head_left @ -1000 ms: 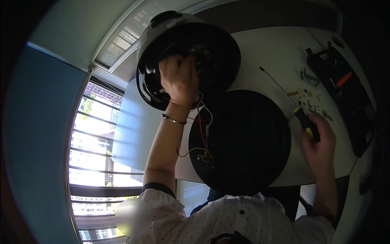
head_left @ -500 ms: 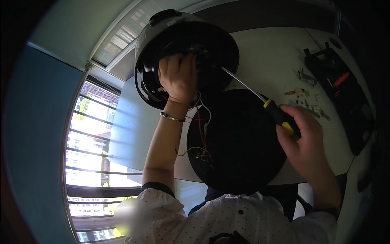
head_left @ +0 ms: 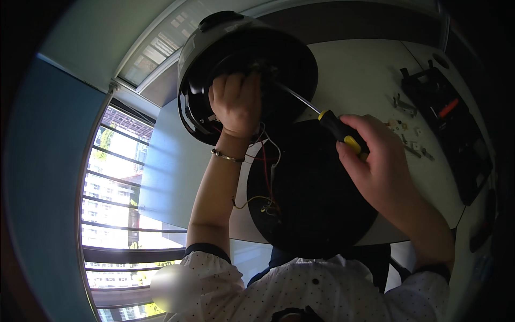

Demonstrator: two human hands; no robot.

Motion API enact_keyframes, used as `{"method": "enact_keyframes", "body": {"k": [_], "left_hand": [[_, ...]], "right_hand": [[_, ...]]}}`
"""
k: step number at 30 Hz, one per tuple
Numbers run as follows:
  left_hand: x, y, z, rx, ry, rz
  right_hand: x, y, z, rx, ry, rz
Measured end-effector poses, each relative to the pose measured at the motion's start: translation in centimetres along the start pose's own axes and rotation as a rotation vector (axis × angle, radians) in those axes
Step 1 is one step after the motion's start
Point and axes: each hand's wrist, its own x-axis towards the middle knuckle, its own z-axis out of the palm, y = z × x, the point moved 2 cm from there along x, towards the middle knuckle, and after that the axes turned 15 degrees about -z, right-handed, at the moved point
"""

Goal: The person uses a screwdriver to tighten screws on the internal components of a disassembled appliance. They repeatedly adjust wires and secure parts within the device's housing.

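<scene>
A round dark appliance body lies tipped on its side, its hollow underside facing me. Inside it, near the middle, my left hand is closed with the fingertips pinched; what they hold is too dark to make out. My right hand grips a black-and-yellow screwdriver, its shaft slanting up and left into the hollow, beside the left fingertips. Red and white wires run from the body down onto a round black cover. A yellow wire ends on that cover.
On the white table, small metal parts lie scattered at the right. Beyond them sits a black tool case holding a red item. A barred window is at the left.
My right hand has moved up and left, bringing the screwdriver's tip deeper into the hollow, close to my left fingers. The left hand has barely moved.
</scene>
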Motion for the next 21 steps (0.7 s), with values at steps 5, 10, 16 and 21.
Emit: {"method": "enact_keyframes", "body": {"k": [5, 10, 16, 21], "left_hand": [[-0.05, -0.17, -0.04, 0.001, -0.011, -0.018], [-0.01, -0.29, 0.11, 0.0, -0.011, -0.039], [0.14, -0.44, 0.01, -0.021, -0.047, -0.02], [0.54, -0.51, -0.07, -0.038, -0.061, 0.018]], "right_hand": [[0.46, 0.09, 0.64, 0.035, 0.011, 0.006], [0.65, 0.23, 0.77, 0.034, 0.01, 0.001], [0.89, 0.31, 0.8, 0.052, 0.003, -0.004], [0.79, 0.46, 0.76, 0.031, -0.062, 0.009]]}}
